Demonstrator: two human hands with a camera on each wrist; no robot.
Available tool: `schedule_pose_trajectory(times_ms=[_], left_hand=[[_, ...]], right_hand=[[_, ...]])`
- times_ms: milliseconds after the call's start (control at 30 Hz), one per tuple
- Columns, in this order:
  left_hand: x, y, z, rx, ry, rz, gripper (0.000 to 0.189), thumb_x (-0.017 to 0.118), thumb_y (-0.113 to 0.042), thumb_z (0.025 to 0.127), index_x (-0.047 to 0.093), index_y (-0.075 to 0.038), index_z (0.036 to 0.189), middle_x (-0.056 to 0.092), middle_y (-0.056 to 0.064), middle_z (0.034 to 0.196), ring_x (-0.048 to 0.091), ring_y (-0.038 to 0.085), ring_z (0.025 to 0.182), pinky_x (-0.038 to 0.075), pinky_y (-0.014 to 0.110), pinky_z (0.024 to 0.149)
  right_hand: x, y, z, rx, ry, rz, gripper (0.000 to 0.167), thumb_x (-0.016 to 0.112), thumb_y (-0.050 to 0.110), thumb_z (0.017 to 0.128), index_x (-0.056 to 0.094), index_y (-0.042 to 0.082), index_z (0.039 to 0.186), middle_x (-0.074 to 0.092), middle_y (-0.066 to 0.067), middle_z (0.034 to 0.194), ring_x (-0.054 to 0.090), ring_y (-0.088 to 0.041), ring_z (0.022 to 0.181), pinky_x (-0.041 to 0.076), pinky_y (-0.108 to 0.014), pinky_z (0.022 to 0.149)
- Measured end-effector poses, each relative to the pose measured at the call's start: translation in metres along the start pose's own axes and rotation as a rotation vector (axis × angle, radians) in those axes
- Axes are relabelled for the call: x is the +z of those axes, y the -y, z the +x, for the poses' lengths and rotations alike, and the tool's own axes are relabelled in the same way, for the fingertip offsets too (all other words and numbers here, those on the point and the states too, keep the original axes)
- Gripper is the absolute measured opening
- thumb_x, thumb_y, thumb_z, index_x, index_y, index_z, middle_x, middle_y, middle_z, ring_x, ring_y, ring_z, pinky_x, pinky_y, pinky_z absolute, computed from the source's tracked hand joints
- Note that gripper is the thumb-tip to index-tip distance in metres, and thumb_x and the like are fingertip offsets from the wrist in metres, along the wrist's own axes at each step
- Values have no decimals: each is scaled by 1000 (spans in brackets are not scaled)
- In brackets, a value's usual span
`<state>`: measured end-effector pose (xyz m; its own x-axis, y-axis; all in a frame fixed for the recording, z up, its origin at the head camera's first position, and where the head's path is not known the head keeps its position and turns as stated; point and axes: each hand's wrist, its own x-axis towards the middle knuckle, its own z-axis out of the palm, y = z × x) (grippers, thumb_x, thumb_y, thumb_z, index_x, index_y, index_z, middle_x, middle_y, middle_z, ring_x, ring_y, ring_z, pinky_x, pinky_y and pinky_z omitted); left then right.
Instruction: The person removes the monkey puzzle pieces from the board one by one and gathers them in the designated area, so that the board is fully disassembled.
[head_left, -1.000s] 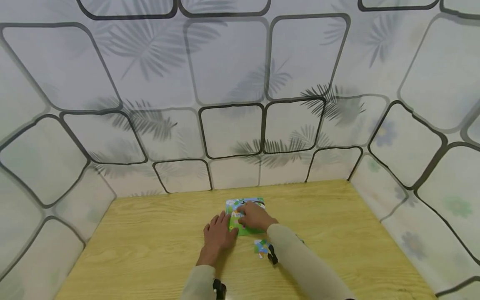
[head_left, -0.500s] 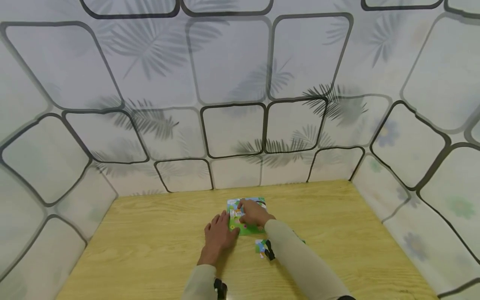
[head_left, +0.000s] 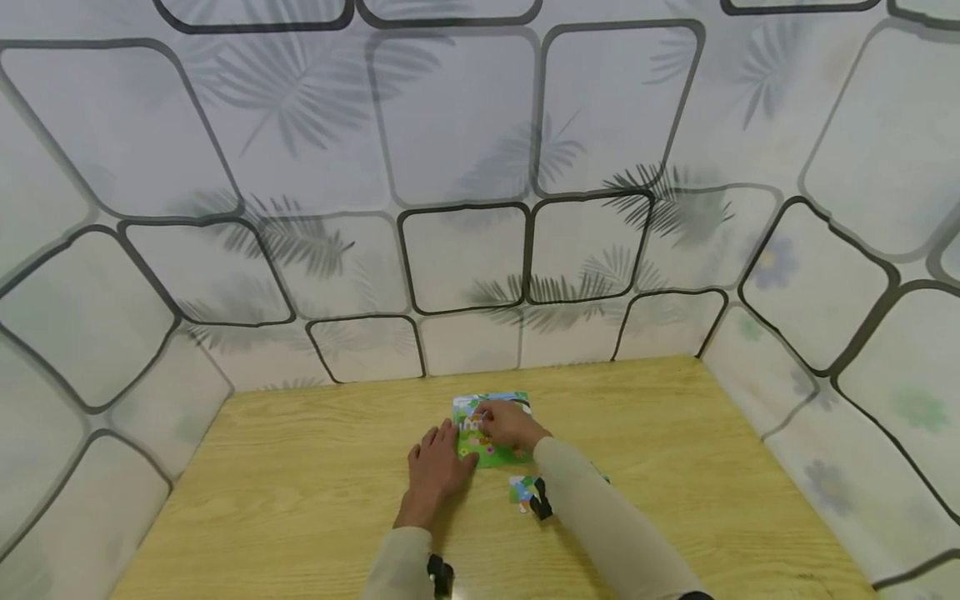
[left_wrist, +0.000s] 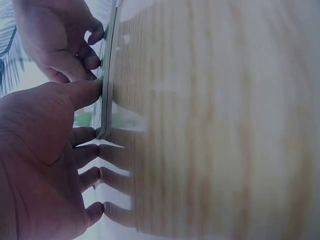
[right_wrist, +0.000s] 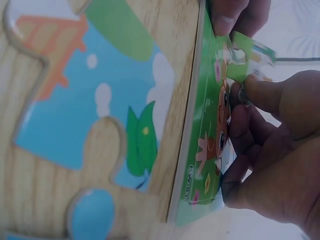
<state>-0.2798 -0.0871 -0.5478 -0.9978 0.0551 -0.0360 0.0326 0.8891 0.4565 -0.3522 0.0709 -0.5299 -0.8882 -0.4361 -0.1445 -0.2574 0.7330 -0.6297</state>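
In the head view a colourful jigsaw puzzle board [head_left: 487, 454] lies flat near the back of the table. My left hand [head_left: 437, 467] rests at its left edge, fingers spread on the wood and thumb at the board's rim. Over the board, my right hand [head_left: 510, 423] pinches a puzzle piece [right_wrist: 241, 71] between thumb and fingers. In the right wrist view this piece is green and white and stands tilted above the board's surface, close to my left fingertips [right_wrist: 225, 22]. My right hand hides part of the board in the head view.
Loose puzzle pieces lie on the wooden table [head_left: 300, 483] in front of the board, one a large blue piece [right_wrist: 100, 95] with a green leaf. My right sleeve [head_left: 607, 521] partly covers them. Patterned fabric walls [head_left: 472, 267] enclose the back and sides.
My right fingers have gone from reaching out on the board to a more drawn-in pinch, nearly in the same place. My left hand stays at the board's edge.
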Motion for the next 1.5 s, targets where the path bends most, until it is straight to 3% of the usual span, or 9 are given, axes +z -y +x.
schedule_pose_trajectory(times_ms=[100, 267, 400, 600, 767, 1100, 1500], left_hand=[[1, 0, 1, 3, 3, 14, 65, 58, -45, 92, 45, -8, 144, 37, 10, 155, 32, 33, 143, 27, 61, 109], [1, 0, 1, 8, 3, 14, 65, 58, -45, 92, 45, -7, 144, 37, 10, 155, 32, 33, 143, 26, 62, 110], [1, 1, 1, 9, -1, 12, 65, 58, -45, 92, 45, -7, 144, 37, 10, 155, 32, 34, 143, 26, 62, 110], [0, 1, 0, 2, 1, 12, 64, 59, -45, 92, 46, -8, 143, 37, 10, 155, 31, 34, 143, 26, 62, 110], [0, 1, -1, 2, -1, 2, 64, 59, -44, 92, 46, -8, 143, 37, 11, 155, 31, 34, 143, 26, 62, 110], [1, 2, -1, 13, -3, -3, 63, 58, -43, 93, 44, -8, 144, 35, 11, 156, 30, 35, 143, 25, 61, 111], [0, 1, -3, 20, -12, -19, 63, 59, -41, 93, 44, -7, 144, 36, 12, 156, 30, 36, 143, 23, 62, 112]], right_hand=[[-1, -1, 1, 25, 0, 19, 25, 55, 16, 99, 62, 10, 122, 68, -13, 110, 63, -13, 73, 51, -28, 62], [-4, -6, 1, 32, -3, 93, 26, 55, 19, 98, 62, 10, 122, 67, -7, 101, 60, -11, 61, 48, -27, 52], [-8, -13, -5, 21, -33, 130, 23, 53, 25, 99, 64, 14, 117, 67, -3, 99, 61, -12, 66, 50, -28, 57], [-18, -22, -28, 15, -83, 157, 23, 54, 31, 99, 67, 15, 110, 66, -2, 105, 60, -13, 83, 50, -35, 73], [-23, -28, -51, -28, -99, 118, 19, 59, 27, 97, 66, 14, 108, 65, 1, 96, 59, -11, 82, 50, -32, 71], [-20, -36, -99, -124, -24, 99, 17, 65, 27, 93, 67, 19, 108, 64, 6, 92, 58, -7, 78, 49, -26, 67], [-2, -33, -133, -213, 82, 129, 12, 67, 21, 90, 69, 19, 102, 63, 10, 77, 54, 1, 67, 46, -20, 63]])
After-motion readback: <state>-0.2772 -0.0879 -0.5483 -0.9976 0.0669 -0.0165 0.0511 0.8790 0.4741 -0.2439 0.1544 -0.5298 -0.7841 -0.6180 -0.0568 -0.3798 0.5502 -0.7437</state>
